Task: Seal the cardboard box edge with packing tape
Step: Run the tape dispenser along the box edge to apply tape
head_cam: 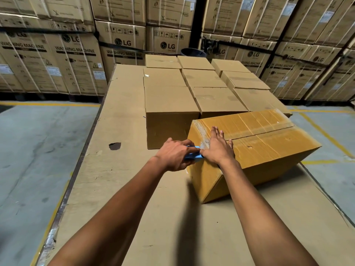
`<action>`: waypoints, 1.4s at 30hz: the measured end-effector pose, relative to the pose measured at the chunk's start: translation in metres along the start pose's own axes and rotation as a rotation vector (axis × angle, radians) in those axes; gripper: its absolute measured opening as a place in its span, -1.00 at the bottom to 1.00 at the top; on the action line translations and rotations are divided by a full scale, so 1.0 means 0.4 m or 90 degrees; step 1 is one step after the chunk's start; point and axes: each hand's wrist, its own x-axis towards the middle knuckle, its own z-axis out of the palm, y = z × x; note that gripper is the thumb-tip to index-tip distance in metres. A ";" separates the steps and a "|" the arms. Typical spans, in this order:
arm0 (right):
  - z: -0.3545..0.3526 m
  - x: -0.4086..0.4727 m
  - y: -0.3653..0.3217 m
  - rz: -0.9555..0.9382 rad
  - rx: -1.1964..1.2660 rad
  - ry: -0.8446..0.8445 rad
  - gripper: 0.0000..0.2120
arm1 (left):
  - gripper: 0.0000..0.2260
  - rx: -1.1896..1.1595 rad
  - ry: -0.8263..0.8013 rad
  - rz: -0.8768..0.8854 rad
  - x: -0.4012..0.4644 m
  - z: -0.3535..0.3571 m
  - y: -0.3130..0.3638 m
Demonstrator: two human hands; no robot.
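Gripping a blue tape dispenser, mostly hidden, the left hand meets the right hand, fingers flat on the tilted cardboard box on a cardboard-covered table. Beyond: plain boxes, then stacked washing-machine cartons.

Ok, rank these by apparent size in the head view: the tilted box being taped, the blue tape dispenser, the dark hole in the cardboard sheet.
1. Tilted box, by far the largest.
2. Blue tape dispenser, mostly hidden by the left hand, and dark hole: too close to rank.
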 end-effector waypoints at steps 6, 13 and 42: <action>-0.013 -0.024 -0.012 0.000 0.018 0.010 0.09 | -0.51 0.057 -0.030 -0.017 0.016 -0.050 0.028; -0.045 -0.046 0.012 0.007 0.098 -0.046 0.01 | -0.52 0.073 -0.030 -0.047 0.011 -0.068 0.057; -0.023 0.062 0.030 -0.060 -0.063 -0.071 -0.13 | -0.61 0.024 -0.171 -0.086 -0.080 0.208 -0.057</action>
